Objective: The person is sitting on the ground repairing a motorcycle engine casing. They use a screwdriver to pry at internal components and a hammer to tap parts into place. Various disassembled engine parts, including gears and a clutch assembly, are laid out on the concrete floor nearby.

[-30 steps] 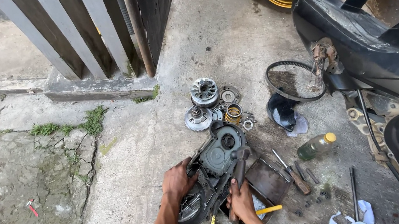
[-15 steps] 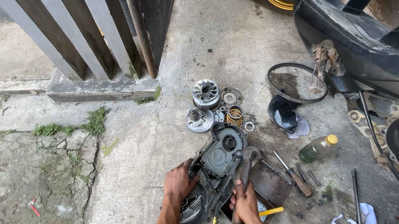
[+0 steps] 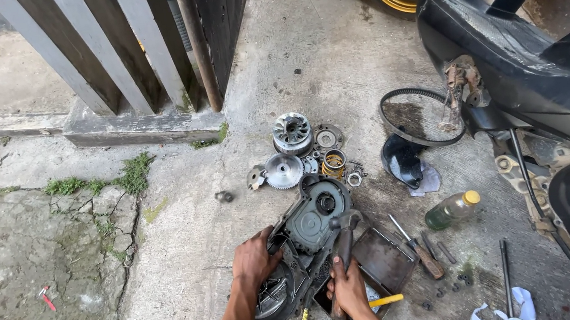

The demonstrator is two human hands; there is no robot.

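A dark grey engine side cover (image 3: 311,219) lies on the concrete in front of me. My left hand (image 3: 254,259) grips its left edge. My right hand (image 3: 348,291) is closed around the handle of a hammer (image 3: 344,229), whose head rests on the cover near its round opening. Beyond the cover lie several metal drive parts: a finned pulley (image 3: 292,131), a toothed disc (image 3: 284,170) and a brass-coloured ring (image 3: 334,162).
A black motorbike (image 3: 538,75) with its side open stands at the right. A rubber belt (image 3: 420,116), a black bowl with a rag (image 3: 404,162), a bottle (image 3: 453,210), a screwdriver (image 3: 417,247) and a dark metal tray (image 3: 384,258) lie nearby. A gate (image 3: 131,48) is behind.
The view has shifted slightly. My right hand has brought the hammer head a little further up onto the cover. My left hand keeps its grip.
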